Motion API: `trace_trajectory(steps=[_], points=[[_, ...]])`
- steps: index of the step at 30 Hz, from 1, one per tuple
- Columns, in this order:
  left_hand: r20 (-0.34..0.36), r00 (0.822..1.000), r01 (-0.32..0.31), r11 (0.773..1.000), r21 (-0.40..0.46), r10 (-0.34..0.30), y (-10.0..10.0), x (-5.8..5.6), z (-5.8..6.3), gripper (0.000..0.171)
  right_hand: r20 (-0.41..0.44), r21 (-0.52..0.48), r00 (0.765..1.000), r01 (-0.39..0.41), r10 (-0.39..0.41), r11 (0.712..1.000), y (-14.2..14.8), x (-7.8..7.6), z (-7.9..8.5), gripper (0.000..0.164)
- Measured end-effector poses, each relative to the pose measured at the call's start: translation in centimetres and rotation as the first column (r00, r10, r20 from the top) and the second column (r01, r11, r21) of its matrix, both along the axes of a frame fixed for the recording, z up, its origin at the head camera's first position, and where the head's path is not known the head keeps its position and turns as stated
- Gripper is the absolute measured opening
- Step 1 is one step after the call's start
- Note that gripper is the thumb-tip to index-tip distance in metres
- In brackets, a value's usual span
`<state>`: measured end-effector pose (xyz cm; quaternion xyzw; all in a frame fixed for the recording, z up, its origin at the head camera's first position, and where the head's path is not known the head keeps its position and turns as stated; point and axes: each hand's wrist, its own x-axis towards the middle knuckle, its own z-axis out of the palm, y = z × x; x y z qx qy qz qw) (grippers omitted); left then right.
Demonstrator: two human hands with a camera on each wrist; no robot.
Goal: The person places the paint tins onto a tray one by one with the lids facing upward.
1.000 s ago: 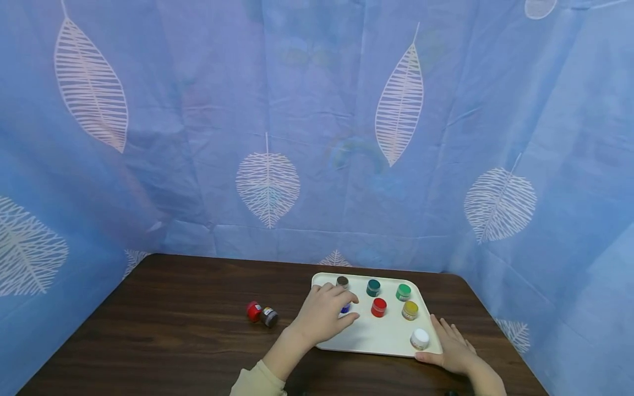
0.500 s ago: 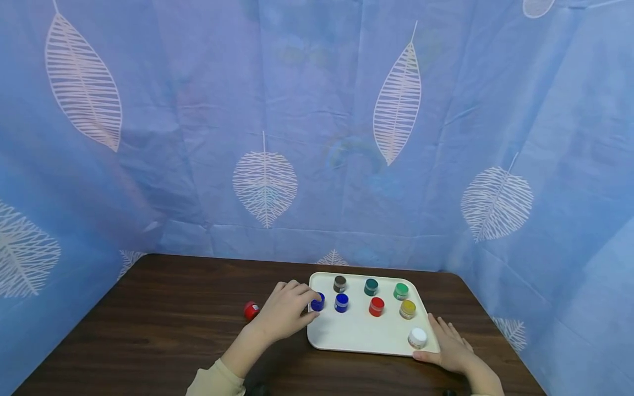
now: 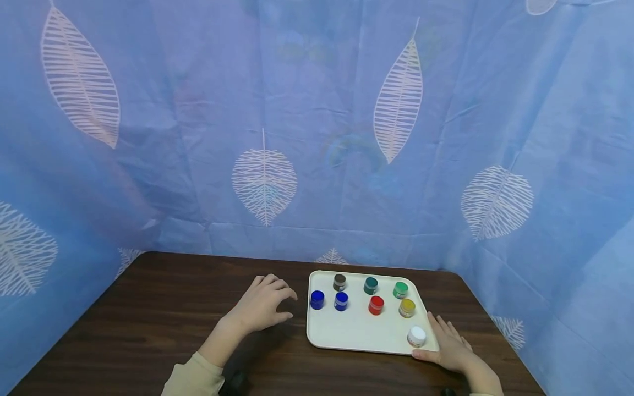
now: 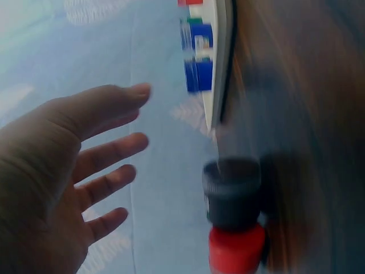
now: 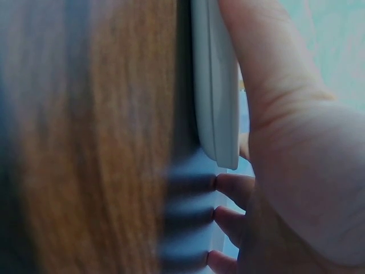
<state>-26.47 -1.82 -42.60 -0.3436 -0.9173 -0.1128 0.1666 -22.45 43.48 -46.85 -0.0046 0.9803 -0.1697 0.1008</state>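
Observation:
My left hand [image 3: 261, 304] hovers over the table left of the tray, fingers spread and loosely bent, holding nothing. In the left wrist view, a dark-lidded paint jar [image 4: 232, 194] and a red paint jar [image 4: 236, 249] sit side by side near it; the hand hides them in the head view. A cream tray [image 3: 356, 336] carries two blue paint jars [image 3: 317, 300] at its left, plus brown, dark green, light green, red, yellow and white [image 3: 416, 336] ones. My right hand [image 3: 449, 346] rests at the tray's front right corner, thumb on the edge, fingers extended along the side.
The dark wooden table [image 3: 163, 313] reaches back to a blue leaf-print curtain [image 3: 317, 110], which hangs behind it and on both sides. The tray stands on the right half of the table. A black object [image 3: 235, 382] shows beneath my left forearm.
My left hand has moved left from over the tray, past the leftmost blue jar, and now covers where the dark and red jars lie. The right hand stays at the tray corner.

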Motion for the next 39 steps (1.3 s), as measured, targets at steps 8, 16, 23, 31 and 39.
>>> trace_trajectory(steps=[8, 16, 23, 31, 39], points=[[0.239, 0.968, -0.062, 0.995, -0.079, 0.079, -1.6, -0.8, 0.0, 0.042, -0.007, 0.001, 1.000, 0.004, -0.004, 1.000, 0.1, 0.2, 0.1, 0.113], [0.321, 0.937, -0.104, 0.986, -0.128, 0.141, -2.1, -0.5, -0.4, 0.042, 0.002, 0.008, 1.000, 0.008, -0.008, 1.000, 0.4, 0.1, -0.4, 0.113], [0.310, 0.938, -0.120, 0.984, -0.135, 0.157, -2.1, -0.3, -0.9, 0.040, -0.004, -0.001, 1.000, 0.001, -0.001, 1.000, 0.5, 0.2, -0.5, 0.113], [0.271, 0.946, -0.138, 0.978, -0.158, 0.177, -2.1, -0.5, -1.4, 0.033, -0.007, 0.004, 1.000, -0.002, 0.002, 1.000, 0.2, 0.0, -0.3, 0.113], [0.236, 0.949, -0.178, 0.974, -0.140, 0.208, -1.7, -0.8, -1.4, 0.032, -0.007, 0.003, 1.000, -0.006, 0.006, 1.000, 0.2, -0.2, -0.3, 0.114]])
